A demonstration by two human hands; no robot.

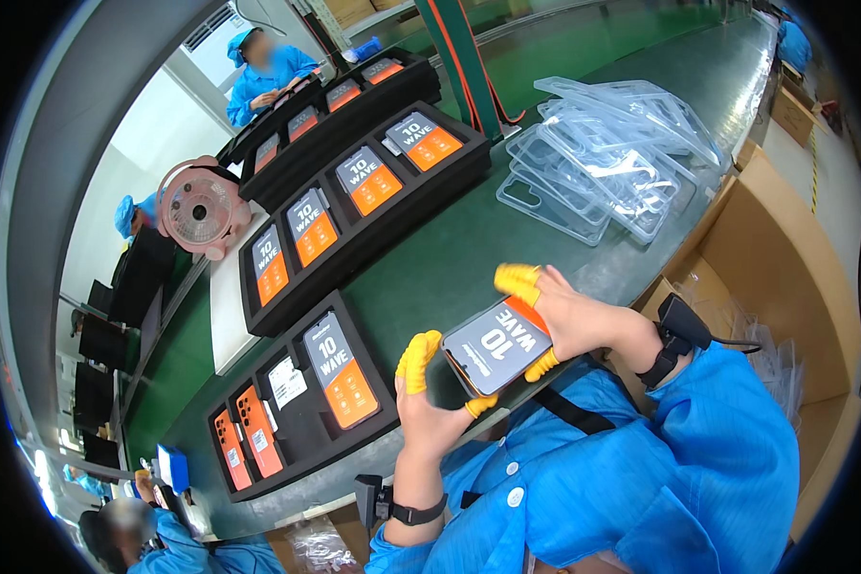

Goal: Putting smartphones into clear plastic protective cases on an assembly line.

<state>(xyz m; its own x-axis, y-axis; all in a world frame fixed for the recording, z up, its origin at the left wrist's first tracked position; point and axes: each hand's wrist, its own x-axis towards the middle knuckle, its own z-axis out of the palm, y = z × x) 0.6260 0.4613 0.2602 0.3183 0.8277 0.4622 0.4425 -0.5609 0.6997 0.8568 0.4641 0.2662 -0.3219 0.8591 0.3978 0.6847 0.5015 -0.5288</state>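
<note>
A phone (496, 348) with a grey and orange printed film over its screen is held tilted in front of my body, above the near edge of the green table. My right hand (569, 320) grips its right end, the thumb along the near edge and the other fingers at the far side. At the phone's left end my left hand (429, 402) has its fingers spread, the thumb close to the near corner. I cannot tell whether that thumb touches. Yellow finger cots cover fingertips on both hands. Left of my left hand, a black foam tray (301, 407) holds one film-covered phone (337, 368) and two orange phones (258, 430).
Beyond it, another black tray (378, 244) holds several film-covered phones. Clear plastic phone cases (607, 158) lie heaped at the far right. A cardboard box (784, 244) stands by my right arm. A pink fan (201, 206) and co-workers in blue are farther left.
</note>
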